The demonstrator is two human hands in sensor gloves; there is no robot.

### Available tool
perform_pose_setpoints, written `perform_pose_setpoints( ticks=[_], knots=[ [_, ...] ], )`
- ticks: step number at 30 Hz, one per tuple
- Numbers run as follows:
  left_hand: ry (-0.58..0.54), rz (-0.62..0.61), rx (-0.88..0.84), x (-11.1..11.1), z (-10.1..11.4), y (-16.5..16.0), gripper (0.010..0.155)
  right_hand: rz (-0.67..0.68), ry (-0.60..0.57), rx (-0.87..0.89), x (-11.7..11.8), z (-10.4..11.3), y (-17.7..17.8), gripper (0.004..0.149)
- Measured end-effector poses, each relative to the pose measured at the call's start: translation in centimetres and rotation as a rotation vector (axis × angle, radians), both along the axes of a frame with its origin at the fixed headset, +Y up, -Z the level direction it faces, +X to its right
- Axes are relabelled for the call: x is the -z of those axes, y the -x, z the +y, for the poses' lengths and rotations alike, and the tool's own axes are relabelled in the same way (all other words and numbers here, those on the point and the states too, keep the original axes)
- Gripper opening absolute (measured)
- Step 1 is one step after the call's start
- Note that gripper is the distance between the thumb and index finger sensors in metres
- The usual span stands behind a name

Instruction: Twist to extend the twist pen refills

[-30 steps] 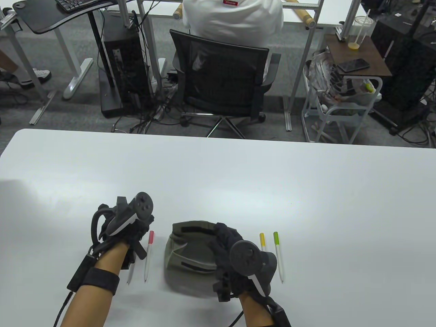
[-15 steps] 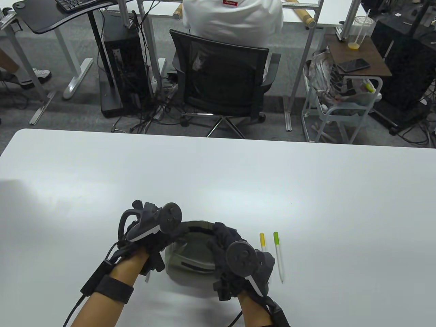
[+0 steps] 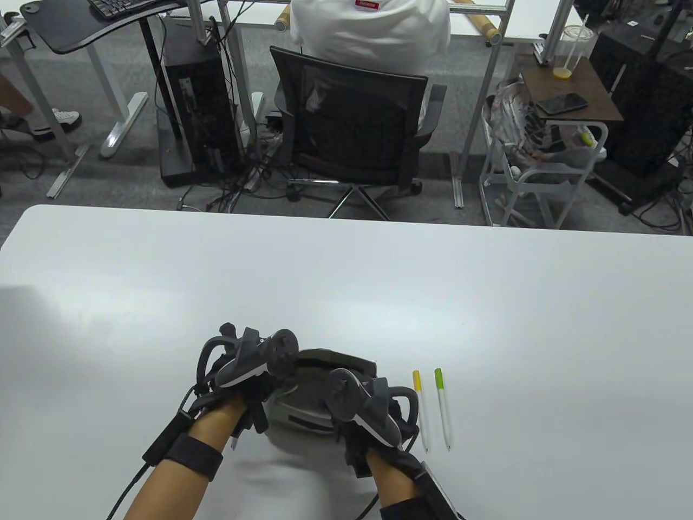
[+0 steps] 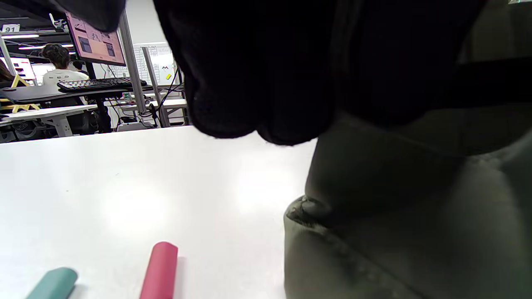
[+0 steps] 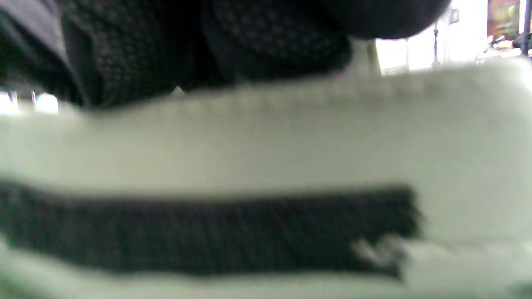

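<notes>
An olive-green pouch [image 3: 314,403] lies on the white table [image 3: 346,281] between my hands. My left hand [image 3: 263,385] holds its left end; in the left wrist view my gloved fingers [image 4: 257,83] curl over the pouch [image 4: 395,216]. My right hand [image 3: 337,407] holds its right part, with its fingers [image 5: 208,50] on the pouch's top edge above a black strip [image 5: 208,232]. A yellow-capped pen [image 3: 420,409] and a green-capped pen [image 3: 442,406] lie right of the pouch. A pink cap [image 4: 160,270] and a teal cap [image 4: 54,284] lie left of it.
In the table view my left forearm hides the two left pens, apart from one tip [image 3: 234,444]. Beyond the table's far edge stand a black office chair [image 3: 352,130] and a small cart [image 3: 547,162].
My left hand has moved right from the pink and teal pens onto the pouch's left end. My right hand has turned over on the pouch, uncovering the yellow-capped pen.
</notes>
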State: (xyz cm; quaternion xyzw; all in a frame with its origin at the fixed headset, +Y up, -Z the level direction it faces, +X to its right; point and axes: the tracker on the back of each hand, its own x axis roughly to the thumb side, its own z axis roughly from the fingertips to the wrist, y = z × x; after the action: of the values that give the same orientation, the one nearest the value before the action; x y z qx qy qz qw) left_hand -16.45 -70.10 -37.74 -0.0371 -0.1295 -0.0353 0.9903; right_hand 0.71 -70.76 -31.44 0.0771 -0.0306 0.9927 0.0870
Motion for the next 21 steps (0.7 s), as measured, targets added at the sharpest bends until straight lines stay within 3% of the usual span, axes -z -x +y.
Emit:
perform_pose_setpoints(
  ticks=[6,13,21],
  knots=[
    [-0.009,0.011,-0.009,0.3,0.0,0.0,0.046,0.105,0.187,-0.262,0.2,-2.4,2.0,0.062],
    [0.003,0.022,-0.026,0.5,0.0,0.1,0.046,0.167,0.152,-0.459,-0.3,-4.3,4.0,0.065],
    [0.019,0.021,-0.03,0.6,0.1,0.1,0.045,0.184,0.109,-0.437,-0.1,-4.8,4.1,0.058]
  ],
)
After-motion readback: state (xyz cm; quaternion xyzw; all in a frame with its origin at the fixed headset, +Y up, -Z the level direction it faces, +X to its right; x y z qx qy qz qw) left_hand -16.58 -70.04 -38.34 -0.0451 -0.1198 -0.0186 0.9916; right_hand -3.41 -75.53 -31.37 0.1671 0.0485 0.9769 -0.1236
